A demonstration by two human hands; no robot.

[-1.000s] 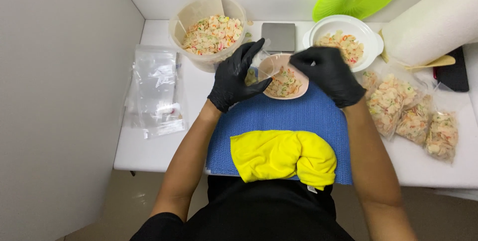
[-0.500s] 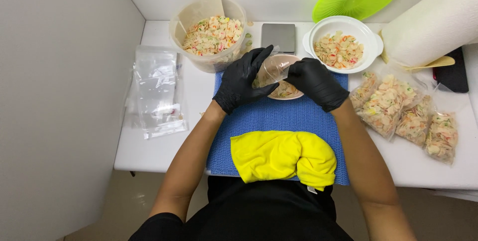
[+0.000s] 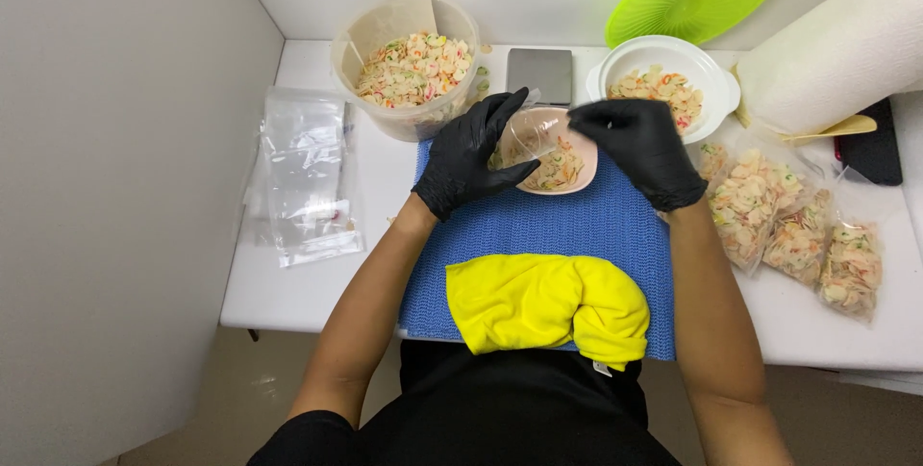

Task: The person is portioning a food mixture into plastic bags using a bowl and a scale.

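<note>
Both gloved hands meet over a small pink bowl (image 3: 562, 170) on the blue mat (image 3: 538, 235) at the middle of the white counter (image 3: 317, 283). The left hand (image 3: 471, 153) has its fingers spread and its thumb against a clear plastic bag (image 3: 529, 134); the right hand (image 3: 639, 149) is curled, pinching the bag's other edge. The bag is nearly see-through, so its outline and any contents are hard to make out, and the hands hide part of the bowl.

At 11 o'clock from the bowl stands a large tub (image 3: 409, 67) of mixed flakes; at 12 a small grey scale (image 3: 539, 74); at 1 a white bowl (image 3: 663, 86). Filled bags (image 3: 798, 226) lie at 3 to 4 o'clock, empty bags (image 3: 303, 173) at 9, a yellow cloth (image 3: 548, 307) at 6. The paper roll (image 3: 846, 43) is cut off by the frame.
</note>
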